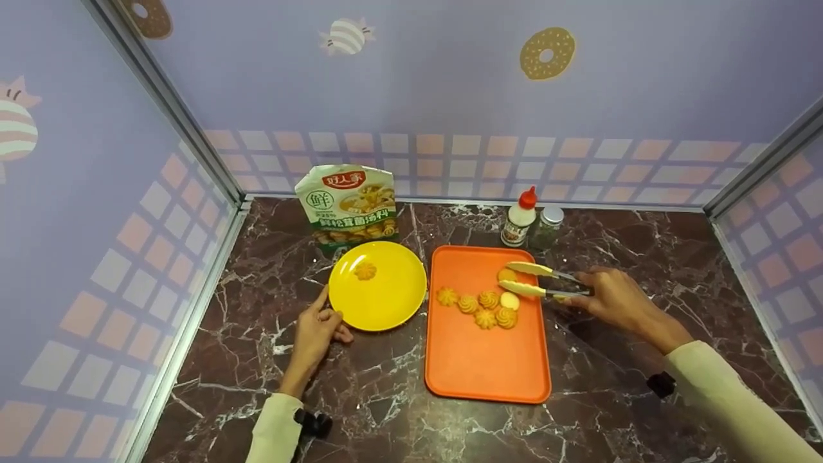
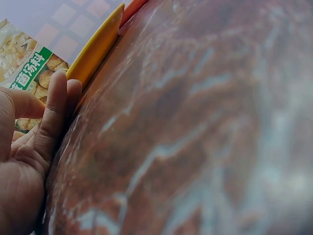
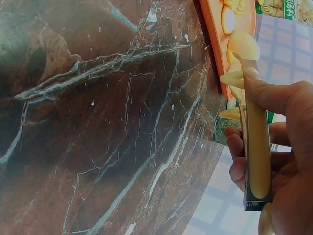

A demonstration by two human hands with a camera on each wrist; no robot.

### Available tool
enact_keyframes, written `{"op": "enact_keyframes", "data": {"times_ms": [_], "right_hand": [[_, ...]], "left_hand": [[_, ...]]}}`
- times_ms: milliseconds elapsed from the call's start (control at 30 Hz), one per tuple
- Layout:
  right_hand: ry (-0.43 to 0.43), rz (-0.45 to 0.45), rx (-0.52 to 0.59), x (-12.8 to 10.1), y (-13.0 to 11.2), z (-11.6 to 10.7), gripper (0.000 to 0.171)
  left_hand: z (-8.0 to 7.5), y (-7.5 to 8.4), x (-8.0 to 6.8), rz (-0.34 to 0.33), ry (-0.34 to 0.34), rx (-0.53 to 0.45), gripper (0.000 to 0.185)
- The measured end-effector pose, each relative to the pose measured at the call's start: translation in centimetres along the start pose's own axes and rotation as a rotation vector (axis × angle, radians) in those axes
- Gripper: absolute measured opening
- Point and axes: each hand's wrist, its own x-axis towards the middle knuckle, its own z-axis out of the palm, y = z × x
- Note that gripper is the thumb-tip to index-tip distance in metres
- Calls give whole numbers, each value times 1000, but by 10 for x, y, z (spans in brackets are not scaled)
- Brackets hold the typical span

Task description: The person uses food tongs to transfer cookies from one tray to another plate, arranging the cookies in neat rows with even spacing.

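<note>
From the head view, the right hand [image 1: 614, 299] grips a pair of yellow tongs [image 1: 537, 280] right of centre, its fingers curled round the handles. The tong tips stand a little apart around a cookie [image 1: 506, 275] at the upper right of the orange tray [image 1: 487, 366]; a pale round piece [image 1: 510, 300] lies just below the lower tip. Five swirled cookies [image 1: 479, 307] sit in a cluster at the tray's middle. Left of the tray, a yellow plate [image 1: 395, 302] carries one cookie [image 1: 365, 271]. The left hand [image 1: 318, 331] rests on the marble counter [image 1: 360, 399] with its forefinger straight against the plate's lower left rim. Behind the plate stands a soup-mix packet [image 1: 348, 209]; behind the tray, a red-capped bottle [image 1: 519, 218] and a small jar [image 1: 546, 228].

In the left wrist view, the fingers [image 2: 56, 112] lie straight beside the plate's edge [image 2: 95, 46], holding nothing, with the packet [image 2: 27, 68] behind them in the upper left.

In the right wrist view, blurred at the top, the thumb and fingers [image 3: 237, 156] clasp the tongs [image 3: 257, 142]; the tips seem to reach over the tray's rim [image 3: 210, 44].
</note>
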Motion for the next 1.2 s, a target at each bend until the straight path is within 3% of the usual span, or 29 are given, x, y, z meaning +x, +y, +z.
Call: {"op": "enact_keyframes", "data": {"times_ms": [333, 1033, 1200], "right_hand": [[57, -105, -54, -4, -1, 3, 24], [56, -86, -66, -5, -3, 0, 26], [81, -122, -86, -5, -3, 1, 30]], "left_hand": [[0, -4, -3, -18, 3, 4, 74], [0, -2, 0, -20, 6, 2, 74], [-1, -1, 2, -12, 3, 7, 74]]}}
